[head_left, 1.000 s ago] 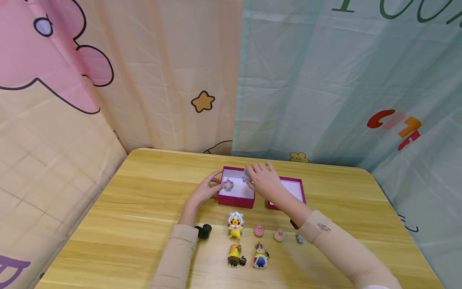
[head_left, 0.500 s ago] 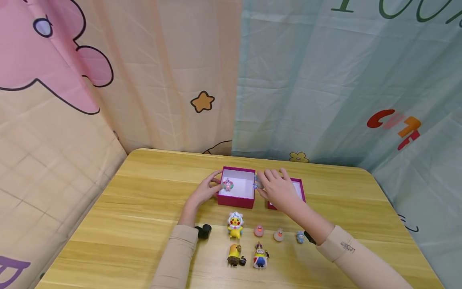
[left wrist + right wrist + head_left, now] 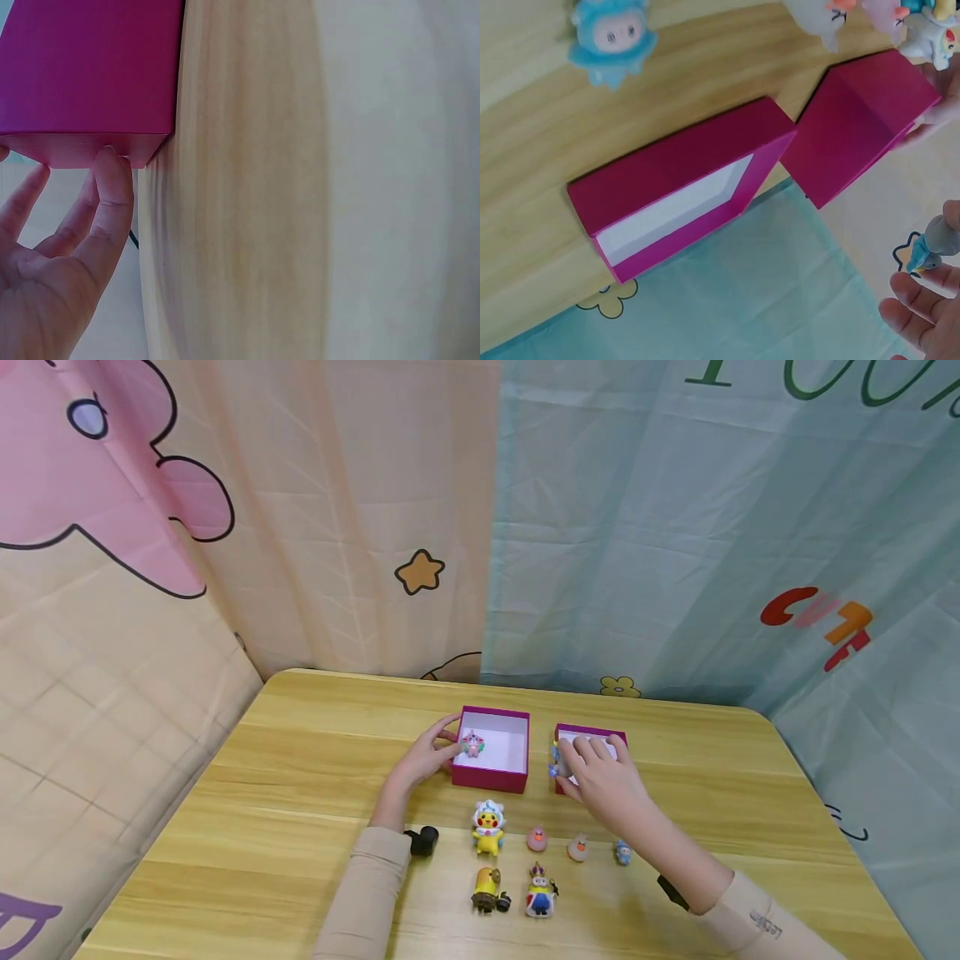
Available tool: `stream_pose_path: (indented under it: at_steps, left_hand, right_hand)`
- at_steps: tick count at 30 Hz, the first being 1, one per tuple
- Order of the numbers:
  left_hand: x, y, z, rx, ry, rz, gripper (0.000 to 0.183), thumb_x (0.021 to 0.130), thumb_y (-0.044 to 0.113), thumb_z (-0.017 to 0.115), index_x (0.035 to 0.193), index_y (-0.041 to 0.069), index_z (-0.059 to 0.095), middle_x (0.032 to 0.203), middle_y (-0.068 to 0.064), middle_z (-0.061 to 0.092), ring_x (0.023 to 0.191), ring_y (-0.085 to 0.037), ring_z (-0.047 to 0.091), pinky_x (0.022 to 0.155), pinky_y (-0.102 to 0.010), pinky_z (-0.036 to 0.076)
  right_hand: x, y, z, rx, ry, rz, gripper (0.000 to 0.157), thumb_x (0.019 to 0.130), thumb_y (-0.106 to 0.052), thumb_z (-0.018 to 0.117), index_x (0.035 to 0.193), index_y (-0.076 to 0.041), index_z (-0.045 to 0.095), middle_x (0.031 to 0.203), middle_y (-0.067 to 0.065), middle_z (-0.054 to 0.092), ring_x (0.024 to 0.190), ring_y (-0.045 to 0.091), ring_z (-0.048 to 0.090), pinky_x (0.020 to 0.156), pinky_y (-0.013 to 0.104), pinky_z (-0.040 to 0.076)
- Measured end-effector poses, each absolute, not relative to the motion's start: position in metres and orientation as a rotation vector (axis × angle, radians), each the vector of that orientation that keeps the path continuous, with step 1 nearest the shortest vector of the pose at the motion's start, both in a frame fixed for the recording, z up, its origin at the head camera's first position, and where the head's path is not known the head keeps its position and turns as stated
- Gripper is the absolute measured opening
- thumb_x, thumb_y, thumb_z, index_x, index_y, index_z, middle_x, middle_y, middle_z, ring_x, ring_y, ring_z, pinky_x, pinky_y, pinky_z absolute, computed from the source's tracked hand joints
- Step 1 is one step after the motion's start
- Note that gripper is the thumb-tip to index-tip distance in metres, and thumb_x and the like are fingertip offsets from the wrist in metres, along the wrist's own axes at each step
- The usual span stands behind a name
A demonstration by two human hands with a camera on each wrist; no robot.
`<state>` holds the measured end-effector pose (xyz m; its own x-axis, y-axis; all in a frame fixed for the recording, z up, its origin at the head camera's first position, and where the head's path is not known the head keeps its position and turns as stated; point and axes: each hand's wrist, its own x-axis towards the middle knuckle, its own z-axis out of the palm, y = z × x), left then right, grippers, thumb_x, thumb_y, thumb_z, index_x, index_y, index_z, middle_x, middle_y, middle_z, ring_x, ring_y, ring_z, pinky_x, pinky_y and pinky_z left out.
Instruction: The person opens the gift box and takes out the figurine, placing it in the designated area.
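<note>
A small grey and blue figurine [image 3: 936, 241] is pinched between the thumb and fingers of my right hand [image 3: 606, 783]. In the head view that hand is over the shallow magenta box lid [image 3: 591, 728], which has a white inside. My left hand [image 3: 423, 756] touches the left side of the deeper magenta box [image 3: 490, 778]. In the left wrist view its fingers [image 3: 112, 184] stretch up with their tips against the box wall. Inside this box, near its left wall, lies a pink figurine [image 3: 472, 743] with green and red bits.
Nearer me stand a yellow figure in a white hood [image 3: 489, 828], a pink duck [image 3: 537, 838], a pale duck [image 3: 577, 847] and a small blue figure [image 3: 623, 852]. A yellow-and-brown figure [image 3: 486, 889] and a crowned figure [image 3: 540, 893] stand in front. Curtains hang behind the table [image 3: 315, 752].
My right hand has moved right with the grey and blue figurine, from above the deeper box to over the lid. The left hand stays at the box.
</note>
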<state>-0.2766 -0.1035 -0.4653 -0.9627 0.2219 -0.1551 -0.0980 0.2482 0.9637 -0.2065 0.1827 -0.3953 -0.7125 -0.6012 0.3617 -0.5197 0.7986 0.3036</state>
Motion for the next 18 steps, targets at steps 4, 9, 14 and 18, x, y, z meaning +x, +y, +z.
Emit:
stream_pose_path:
  at_steps: [4, 9, 14, 18]
  left_hand:
    - [-0.277, -0.103, -0.466, 0.102, 2.266, 1.773, 0.058, 0.09, 0.007, 0.054, 0.143, 0.016, 0.031, 0.12, -0.021, 0.045, 0.086, -0.027, 0.059, 0.071, -0.037, 0.054]
    - [-0.275, -0.102, -0.467, 0.085, 2.297, 1.758, 0.058, 0.09, 0.01, 0.055, 0.142, 0.022, 0.033, 0.12, -0.018, 0.046, 0.085, -0.024, 0.059, 0.07, -0.032, 0.053]
    - [-0.275, -0.102, -0.469, 0.086, 2.303, 1.772, 0.058, 0.09, 0.009, 0.055, 0.142, 0.022, 0.033, 0.12, -0.019, 0.046, 0.082, -0.024, 0.059, 0.069, -0.033, 0.054]
    - [-0.276, -0.102, -0.469, 0.086, 2.307, 1.768, 0.057, 0.09, 0.009, 0.055, 0.142, 0.022, 0.034, 0.12, -0.019, 0.046, 0.085, -0.025, 0.059, 0.069, -0.032, 0.054]
  right_hand:
    - [-0.198, 0.187, -0.4, 0.841, -2.518, -0.225, 0.051, 0.077, -0.038, 0.071, 0.113, -0.008, 0.052, 0.094, 0.008, 0.053, 0.087, 0.026, 0.051, 0.084, 0.048, 0.04]
    - [-0.188, 0.193, -0.408, 0.837, -2.484, -0.204, 0.048, 0.076, -0.036, 0.07, 0.111, -0.008, 0.052, 0.092, 0.007, 0.052, 0.084, 0.025, 0.051, 0.081, 0.045, 0.039]
    - [-0.177, 0.199, -0.414, 0.83, -2.511, -0.19, 0.05, 0.074, -0.034, 0.071, 0.112, -0.009, 0.051, 0.092, 0.006, 0.052, 0.083, 0.024, 0.05, 0.081, 0.044, 0.038]
    - [-0.169, 0.204, -0.418, 0.821, -2.554, -0.181, 0.05, 0.076, -0.034, 0.07, 0.114, -0.008, 0.05, 0.093, 0.006, 0.051, 0.084, 0.024, 0.048, 0.08, 0.043, 0.037]
